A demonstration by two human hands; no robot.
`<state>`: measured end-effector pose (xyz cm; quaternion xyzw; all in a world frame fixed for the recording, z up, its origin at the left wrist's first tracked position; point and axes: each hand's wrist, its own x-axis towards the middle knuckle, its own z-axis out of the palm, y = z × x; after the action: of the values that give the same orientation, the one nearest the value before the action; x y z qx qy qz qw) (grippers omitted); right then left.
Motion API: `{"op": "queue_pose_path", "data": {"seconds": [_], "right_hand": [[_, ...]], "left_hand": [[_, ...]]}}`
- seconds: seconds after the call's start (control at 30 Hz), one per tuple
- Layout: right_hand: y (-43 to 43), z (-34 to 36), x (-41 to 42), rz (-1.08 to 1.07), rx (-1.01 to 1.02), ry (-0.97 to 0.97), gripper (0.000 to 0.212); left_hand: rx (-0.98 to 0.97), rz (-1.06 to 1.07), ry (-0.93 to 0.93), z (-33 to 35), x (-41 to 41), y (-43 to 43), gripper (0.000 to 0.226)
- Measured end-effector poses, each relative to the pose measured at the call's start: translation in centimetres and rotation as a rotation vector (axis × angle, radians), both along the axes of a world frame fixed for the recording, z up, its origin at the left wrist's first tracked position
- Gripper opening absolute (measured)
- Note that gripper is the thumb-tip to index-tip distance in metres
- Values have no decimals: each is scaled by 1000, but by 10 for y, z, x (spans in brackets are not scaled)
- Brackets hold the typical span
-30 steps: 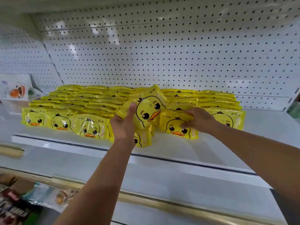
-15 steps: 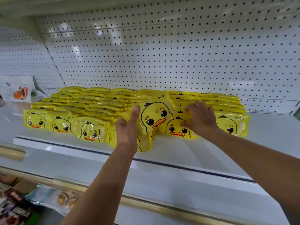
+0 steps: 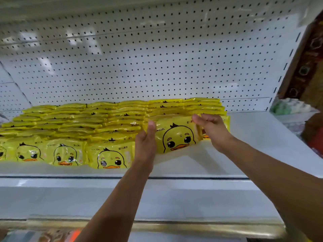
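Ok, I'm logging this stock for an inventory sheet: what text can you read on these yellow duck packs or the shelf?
"kak": logo on the held pack, its start hidden behind the thumb of the left hand.
"婴儿湿巾": top right of the front-row pack beside that hand; the same spot on the held pack is blurred.
Logos and print on the other packs: too blurred to read.
Pegboard: no text.

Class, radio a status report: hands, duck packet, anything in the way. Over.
Left hand grips duck packet by left edge, right hand pinches its right. Packet upright, face out, at shelf front. Stacked packets right behind; front-row packet close left.
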<state>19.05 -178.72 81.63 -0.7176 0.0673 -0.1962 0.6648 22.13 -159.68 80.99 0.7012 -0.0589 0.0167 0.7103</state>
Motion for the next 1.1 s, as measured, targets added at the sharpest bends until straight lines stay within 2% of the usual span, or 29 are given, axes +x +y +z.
{"op": "queue_pose_path", "data": {"seconds": [0.03,0.1,0.17,0.27,0.4,0.5,0.57,0.67,0.77,0.97,1.03,1.1], "right_hand": [[-7,-2,-6,-14,25,0,49],[-19,-9,-17,-54,36,30,49],[-36,-18,-29,-79,17,59,48],[-65,-33,-44,-103,-10,100,43],[-90,-43,-54,-167,-30,123,39],[-101,-42,-49,-225,-38,121,33],[-106,-41,-43,-269,-27,131,23],[-110,-41,-33,-264,-6,154,13],[-110,-39,-25,-233,32,188,15],[-105,-37,-23,-272,7,229,10],[-105,-38,-26,-290,-13,259,13],[-106,-39,-29,-328,-40,294,23]], "left_hand": [[-40,-47,53,-3,-2,-8,34],[-82,-107,202,-12,-8,-21,47],[-30,-161,220,-19,-10,-33,36],[199,-267,18,-25,-7,-45,35],[368,-289,-116,-28,6,-62,6],[665,-199,-336,-25,21,-80,24],[875,-120,-468,-16,29,-92,28],[1047,-55,-547,-8,41,-103,28],[1145,-6,-553,-11,50,-107,26],[1126,20,-547,-17,53,-110,27],[1039,3,-543,-18,52,-106,30],[846,-20,-502,-18,48,-102,31]]}}
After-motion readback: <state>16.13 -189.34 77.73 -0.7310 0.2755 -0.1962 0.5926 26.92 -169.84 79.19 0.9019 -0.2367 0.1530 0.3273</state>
